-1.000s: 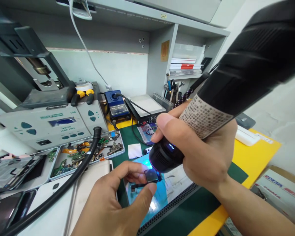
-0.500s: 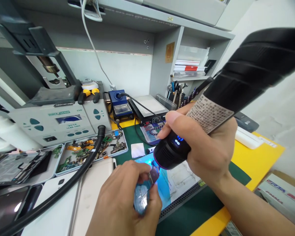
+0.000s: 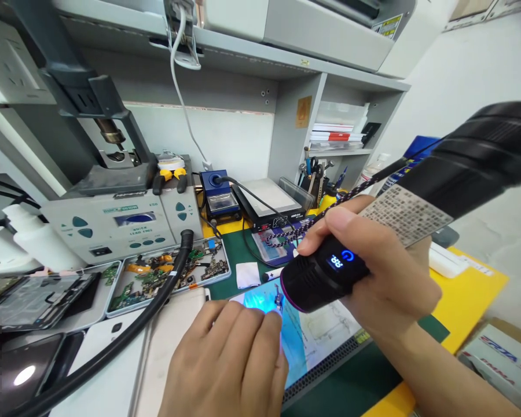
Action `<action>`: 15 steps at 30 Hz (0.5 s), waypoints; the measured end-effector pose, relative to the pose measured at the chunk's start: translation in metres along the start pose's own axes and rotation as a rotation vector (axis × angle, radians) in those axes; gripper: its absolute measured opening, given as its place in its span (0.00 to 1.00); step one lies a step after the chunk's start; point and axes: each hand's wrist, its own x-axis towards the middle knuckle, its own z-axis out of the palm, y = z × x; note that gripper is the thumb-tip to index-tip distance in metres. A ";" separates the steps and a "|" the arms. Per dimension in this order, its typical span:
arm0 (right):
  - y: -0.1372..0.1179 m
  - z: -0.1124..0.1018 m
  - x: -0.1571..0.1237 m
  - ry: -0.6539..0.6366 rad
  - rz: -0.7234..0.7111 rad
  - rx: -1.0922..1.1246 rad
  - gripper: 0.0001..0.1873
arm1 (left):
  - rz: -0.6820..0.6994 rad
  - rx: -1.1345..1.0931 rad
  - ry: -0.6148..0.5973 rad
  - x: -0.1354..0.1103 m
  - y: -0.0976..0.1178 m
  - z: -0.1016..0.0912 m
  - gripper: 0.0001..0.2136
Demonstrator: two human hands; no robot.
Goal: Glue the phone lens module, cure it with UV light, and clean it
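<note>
My right hand (image 3: 382,260) is wrapped round a black flashlight (image 3: 325,272) with a printed label, a lit blue power symbol and glowing digits. The flashlight's purple-rimmed head tilts down to the left. Blue light falls on a printed sheet (image 3: 321,321) and around my left hand (image 3: 230,353). My left hand is closed, its back toward me, just left of the flashlight head. A small metallic electronic part (image 3: 278,298) juts out beyond its fingers. The rest of that part and the thumb are hidden.
At the left stand a grey soldering station (image 3: 121,223) and a tray of circuit boards (image 3: 165,272). A thick black hose (image 3: 156,307) curves across white tablets (image 3: 95,353). Behind are a blue iron stand (image 3: 219,194) and a black-framed plate (image 3: 269,200). A box (image 3: 499,359) sits low right.
My left hand has turned over, so its back now hides the small part. The flashlight has tipped flatter, and its digits look different. The whole view has shifted slightly.
</note>
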 end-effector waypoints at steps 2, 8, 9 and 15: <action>0.002 -0.001 0.001 -0.017 -0.007 0.040 0.14 | 0.029 0.018 -0.007 -0.001 -0.002 0.000 0.09; 0.004 -0.005 0.002 -0.054 0.070 0.067 0.14 | 0.108 0.068 -0.018 -0.006 -0.007 0.002 0.12; 0.004 -0.005 0.002 -0.057 0.073 0.061 0.14 | 0.116 0.067 -0.018 -0.007 -0.007 0.002 0.12; 0.004 -0.004 0.002 -0.066 0.058 0.061 0.12 | 0.122 0.062 -0.016 -0.008 -0.008 0.003 0.15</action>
